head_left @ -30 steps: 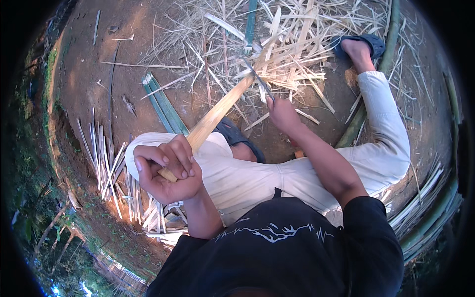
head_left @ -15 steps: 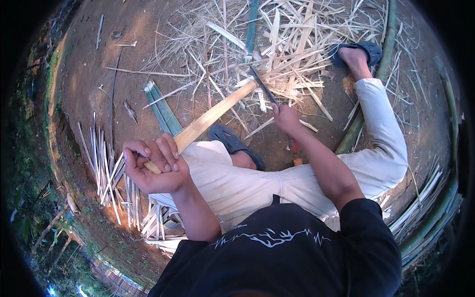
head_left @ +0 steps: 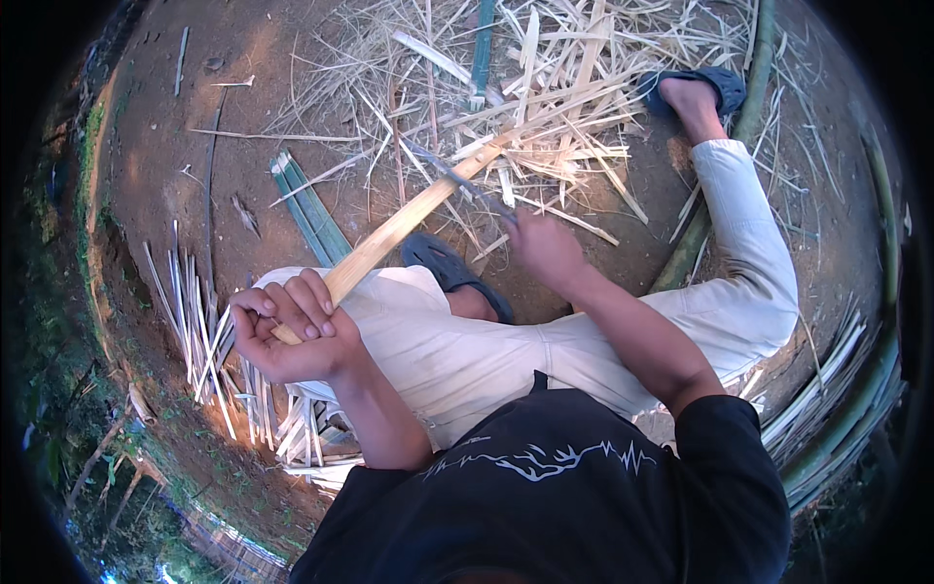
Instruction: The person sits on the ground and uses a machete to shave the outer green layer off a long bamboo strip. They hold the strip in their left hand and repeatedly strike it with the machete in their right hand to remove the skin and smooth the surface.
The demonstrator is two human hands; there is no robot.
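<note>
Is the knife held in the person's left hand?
No, the right hand holds the knife, while the left hand grips the near end of the pale bamboo strip.

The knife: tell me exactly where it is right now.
In the head view, the knife is above the picture's middle, gripped in the right hand, its blade crossing the pale strip toward the strip's far end.

From afar I made out thin pale sticks (head_left: 195, 336) heaped at left, a green split length (head_left: 309, 209) on brown soil (head_left: 161, 165), a long pole (head_left: 762, 58) at right, dark foliage (head_left: 49, 419).
</note>
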